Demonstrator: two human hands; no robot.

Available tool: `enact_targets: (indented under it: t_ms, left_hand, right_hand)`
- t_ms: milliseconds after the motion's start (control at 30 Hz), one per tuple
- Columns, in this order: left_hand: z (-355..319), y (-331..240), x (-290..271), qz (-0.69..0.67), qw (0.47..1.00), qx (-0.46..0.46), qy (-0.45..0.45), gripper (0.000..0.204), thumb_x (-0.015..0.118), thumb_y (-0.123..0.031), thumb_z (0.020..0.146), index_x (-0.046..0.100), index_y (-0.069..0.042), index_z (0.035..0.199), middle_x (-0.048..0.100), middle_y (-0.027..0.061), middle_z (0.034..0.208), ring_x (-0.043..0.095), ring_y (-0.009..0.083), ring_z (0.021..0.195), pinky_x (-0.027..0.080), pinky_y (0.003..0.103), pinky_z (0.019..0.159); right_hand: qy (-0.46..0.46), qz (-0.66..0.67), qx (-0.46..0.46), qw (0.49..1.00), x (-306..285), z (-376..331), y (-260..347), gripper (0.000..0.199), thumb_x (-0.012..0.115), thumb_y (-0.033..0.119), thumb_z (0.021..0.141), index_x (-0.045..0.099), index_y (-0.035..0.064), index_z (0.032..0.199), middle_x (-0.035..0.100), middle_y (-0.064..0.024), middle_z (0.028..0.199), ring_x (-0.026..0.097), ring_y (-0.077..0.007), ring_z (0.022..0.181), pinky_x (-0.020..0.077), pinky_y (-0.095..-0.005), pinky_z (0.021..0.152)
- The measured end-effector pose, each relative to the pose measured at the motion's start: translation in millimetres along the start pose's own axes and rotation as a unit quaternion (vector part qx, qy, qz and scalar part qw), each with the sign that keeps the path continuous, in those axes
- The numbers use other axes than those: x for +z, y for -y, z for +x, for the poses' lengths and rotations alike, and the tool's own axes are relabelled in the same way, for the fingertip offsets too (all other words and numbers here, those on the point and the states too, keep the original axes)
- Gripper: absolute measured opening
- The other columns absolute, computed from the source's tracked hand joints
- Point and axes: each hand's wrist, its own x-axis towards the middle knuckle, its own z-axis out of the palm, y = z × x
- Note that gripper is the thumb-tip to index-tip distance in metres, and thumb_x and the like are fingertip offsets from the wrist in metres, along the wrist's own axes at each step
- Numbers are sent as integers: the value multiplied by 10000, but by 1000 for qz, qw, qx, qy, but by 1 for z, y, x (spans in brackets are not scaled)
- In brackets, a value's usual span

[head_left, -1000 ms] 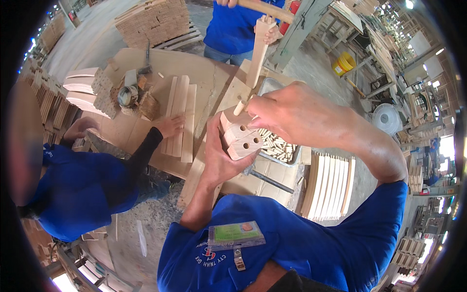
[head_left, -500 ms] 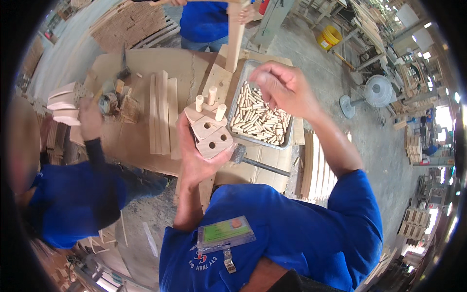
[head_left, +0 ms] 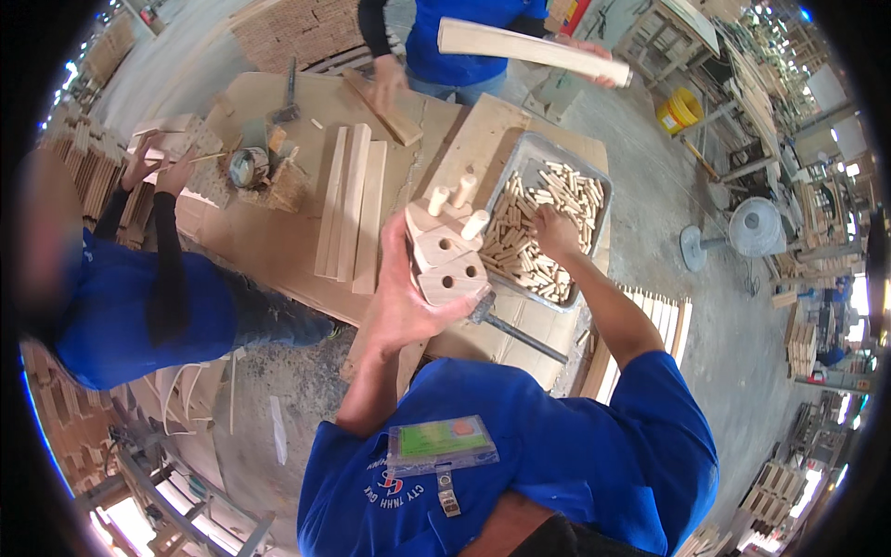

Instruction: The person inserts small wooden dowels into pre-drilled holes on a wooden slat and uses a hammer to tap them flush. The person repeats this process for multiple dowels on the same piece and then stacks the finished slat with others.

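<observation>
My left hand [head_left: 405, 302] is closed round a pair of wooden pieces held together, their ends facing up. Three dowels [head_left: 466, 190] stand out of the farther piece [head_left: 429, 225]. The nearer piece [head_left: 453, 281] shows three dark, open holes. Over to the right, my right hand [head_left: 558, 236] is down among the loose dowels [head_left: 525, 243] in a grey metal tray [head_left: 605, 200]. Its fingers are drawn together, and their tips are partly hidden, so what they pinch cannot be made out.
A mallet [head_left: 524, 337] lies just right of my left hand. Wooden strips [head_left: 351, 209], a can [head_left: 247, 168] and a hammer [head_left: 286, 111] are on the cardboard-covered table [head_left: 306, 93]. One co-worker [head_left: 139, 306] works at left; another [head_left: 473, 42] across holds a board [head_left: 529, 51].
My right hand has come down from above the tray into the dowels. My left hand still holds the wooden pieces. The co-worker across has swung a board from upright to level.
</observation>
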Motion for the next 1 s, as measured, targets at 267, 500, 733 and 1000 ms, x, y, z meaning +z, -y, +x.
enact_targets:
  t_ms: [267,500,733,1000]
  left_hand:
    - [2,8,3,21,999,24,7,1057,927,-116,681,315,-19,1539,494,121,1369,561,215,1267,485,393,1086]
    - [7,4,12,-5,999,49,2,992,911,-116,725,321,-21,1517,527,111,1345,584,191,1211,513,376,1030]
    - [3,-3,11,24,999,46,-9,1002,914,-123,714,319,-17,1513,545,115,1317,601,194,1187,523,374,1010]
    - [-1,2,14,9,1000,27,-7,1044,928,-147,706,301,-4,1529,546,129,1334,604,214,1201,524,377,1010]
  right_hand:
    - [-21,375,-243,894,-250,-27,128,168,747,17,957,731,17,1125,756,-72,970,691,-141,771,542,-291,700]
    - [-59,5,-533,844,-333,-51,224,205,776,100,825,747,67,1025,638,-13,925,629,-201,920,505,-348,821]
    - [-17,-67,-583,810,-324,-41,238,160,724,84,813,734,74,972,581,-13,928,574,-193,953,459,-341,894]
    - [20,-34,-590,806,-322,-35,243,96,710,97,820,719,57,907,607,-28,900,588,-229,934,504,-356,851]
